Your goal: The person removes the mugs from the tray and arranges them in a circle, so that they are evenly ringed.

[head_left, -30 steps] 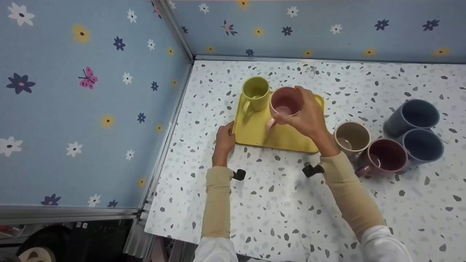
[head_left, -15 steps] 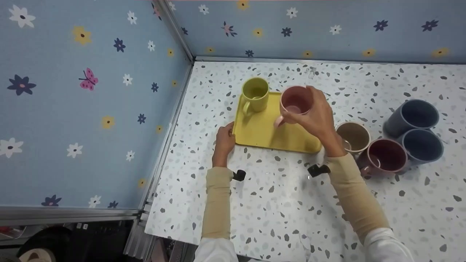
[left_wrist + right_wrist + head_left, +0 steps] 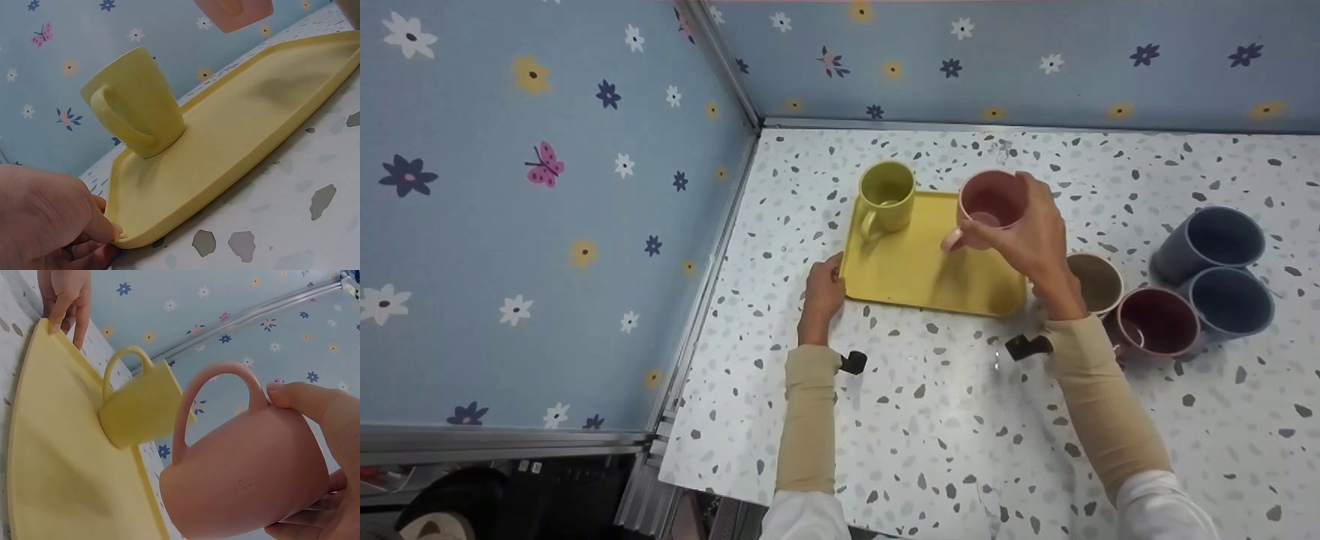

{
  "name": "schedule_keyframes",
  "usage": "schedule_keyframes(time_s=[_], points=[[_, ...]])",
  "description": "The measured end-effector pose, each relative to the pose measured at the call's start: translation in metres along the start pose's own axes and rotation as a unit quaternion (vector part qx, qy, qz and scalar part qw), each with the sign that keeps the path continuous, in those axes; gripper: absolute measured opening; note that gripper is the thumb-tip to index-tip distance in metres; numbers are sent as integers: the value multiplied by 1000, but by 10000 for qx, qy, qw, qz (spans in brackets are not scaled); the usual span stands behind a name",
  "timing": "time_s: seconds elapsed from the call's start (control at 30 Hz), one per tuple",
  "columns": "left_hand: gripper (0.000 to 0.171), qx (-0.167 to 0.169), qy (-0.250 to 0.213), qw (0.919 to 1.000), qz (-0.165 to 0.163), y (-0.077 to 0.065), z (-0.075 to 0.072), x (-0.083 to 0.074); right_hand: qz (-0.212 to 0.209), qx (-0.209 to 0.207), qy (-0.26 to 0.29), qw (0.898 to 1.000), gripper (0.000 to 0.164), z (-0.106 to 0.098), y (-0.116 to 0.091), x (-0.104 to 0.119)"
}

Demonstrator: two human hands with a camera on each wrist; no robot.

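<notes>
My right hand (image 3: 1037, 236) grips a pink mug (image 3: 247, 478) round its upper part, thumb near the handle. The mug is upright in the head view and hangs above the right part of a yellow tray (image 3: 915, 274), apart from it; its shadow falls on the tray. A yellow-green mug (image 3: 138, 104) stands upright at the tray's back left, handle toward me. My left hand (image 3: 825, 289) pinches the tray's near left edge, thumb (image 3: 104, 228) on the rim and fingers beside and below it. The fingers of that hand are partly hidden in the head view.
Right of the tray stand a beige mug (image 3: 1099, 281), a dark red mug (image 3: 1156, 322) and two blue mugs, one behind (image 3: 1177, 251) and one in front (image 3: 1234, 300). Flowered blue panels (image 3: 585, 187) border the speckled table (image 3: 930, 420) at left and back.
My right hand has carried the pink mug to the right over the tray and slightly farther back. The left hand, the tray and the yellow-green mug stay in place.
</notes>
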State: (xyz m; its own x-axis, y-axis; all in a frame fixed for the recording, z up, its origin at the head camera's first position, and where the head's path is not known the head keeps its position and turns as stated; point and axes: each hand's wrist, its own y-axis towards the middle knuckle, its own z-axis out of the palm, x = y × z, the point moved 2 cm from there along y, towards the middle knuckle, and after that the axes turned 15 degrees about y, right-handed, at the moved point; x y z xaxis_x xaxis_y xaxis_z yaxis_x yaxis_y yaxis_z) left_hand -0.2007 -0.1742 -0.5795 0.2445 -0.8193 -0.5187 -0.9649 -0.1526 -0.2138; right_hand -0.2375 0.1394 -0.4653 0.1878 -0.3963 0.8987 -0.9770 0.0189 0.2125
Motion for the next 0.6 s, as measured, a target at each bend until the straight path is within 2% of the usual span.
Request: schedule_keyframes(time_s=[0.6], points=[[52, 35, -19, 9999, -109, 0, 0, -2, 731, -321, -206, 9966, 109, -25, 5, -12]])
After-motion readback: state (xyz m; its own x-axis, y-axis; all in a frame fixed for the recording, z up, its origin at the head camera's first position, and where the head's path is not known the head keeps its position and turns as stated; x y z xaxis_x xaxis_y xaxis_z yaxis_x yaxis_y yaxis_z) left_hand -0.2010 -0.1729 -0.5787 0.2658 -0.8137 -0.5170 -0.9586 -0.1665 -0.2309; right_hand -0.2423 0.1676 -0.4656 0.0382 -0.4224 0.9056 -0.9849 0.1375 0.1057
